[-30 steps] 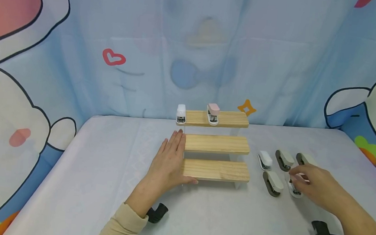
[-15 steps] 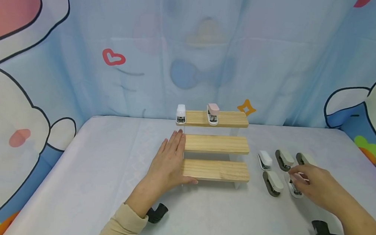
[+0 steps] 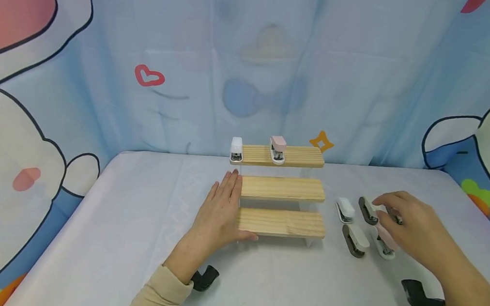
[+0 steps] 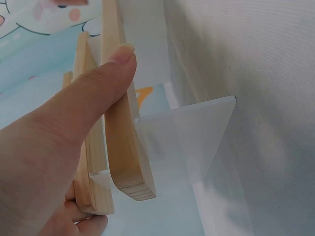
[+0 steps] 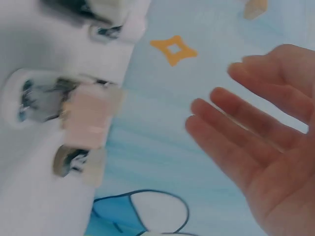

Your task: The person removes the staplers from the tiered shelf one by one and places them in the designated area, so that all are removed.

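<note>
A three-tier wooden shelf [image 3: 283,188] on clear supports stands mid-table. My left hand [image 3: 218,214] rests on its left end, fingers straight along the side and thumb over the lowest board [image 4: 129,132]. A white stapler [image 3: 236,150] and a pink stapler [image 3: 278,150] stand on the top board. My right hand [image 3: 415,231] hovers at the right over a group of staplers, fingers apart and holding nothing. Below it lies a pink-and-white stapler [image 5: 87,118]. Around it are a white stapler [image 3: 345,210] and cream-and-grey staplers [image 3: 356,240]; one behind the hand is mostly hidden.
A white cloth [image 3: 148,203] covers the table. Behind it hangs a blue printed curtain [image 3: 178,118]. Black wrist straps [image 3: 205,278] show at both forearms.
My right hand has lifted a little and shifted back from the pink-and-white stapler, its fingers spreading from a bent pose. The stapler stays on the table. My left hand has not moved.
</note>
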The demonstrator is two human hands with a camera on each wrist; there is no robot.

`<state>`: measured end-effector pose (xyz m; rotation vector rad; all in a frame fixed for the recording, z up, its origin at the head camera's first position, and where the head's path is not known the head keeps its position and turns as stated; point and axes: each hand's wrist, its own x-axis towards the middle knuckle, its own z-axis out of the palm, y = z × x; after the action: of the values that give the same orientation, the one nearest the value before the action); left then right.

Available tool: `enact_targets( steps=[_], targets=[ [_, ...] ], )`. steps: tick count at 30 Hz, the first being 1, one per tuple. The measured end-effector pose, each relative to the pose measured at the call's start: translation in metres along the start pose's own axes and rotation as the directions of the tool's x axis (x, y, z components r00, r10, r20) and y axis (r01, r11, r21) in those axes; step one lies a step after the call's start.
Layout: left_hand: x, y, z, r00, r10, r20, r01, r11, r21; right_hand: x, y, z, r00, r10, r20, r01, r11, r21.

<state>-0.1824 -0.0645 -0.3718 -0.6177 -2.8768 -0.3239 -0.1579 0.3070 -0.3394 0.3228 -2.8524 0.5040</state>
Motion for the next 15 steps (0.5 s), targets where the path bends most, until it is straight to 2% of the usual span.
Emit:
enact_targets(
  steps=[5,10,15],
  targets=[
    [0.000,0.000,0.000,1.000,0.002,0.002,-0.002,1.000,0.009,0.004,-0.019,-0.004,0.990,-0.052,-0.134,0.050,0.999,-0.017],
    [0.000,0.000,0.000,1.000,0.007,-0.005,-0.007,1.000,0.009,0.011,-0.035,-0.006,0.974,-0.109,-0.198,0.109,0.994,-0.014],
    [0.000,-0.001,0.000,1.000,0.008,-0.010,-0.008,1.000,0.009,0.017,-0.048,-0.005,0.949,-0.188,-0.253,0.191,0.982,-0.012]
  ],
)
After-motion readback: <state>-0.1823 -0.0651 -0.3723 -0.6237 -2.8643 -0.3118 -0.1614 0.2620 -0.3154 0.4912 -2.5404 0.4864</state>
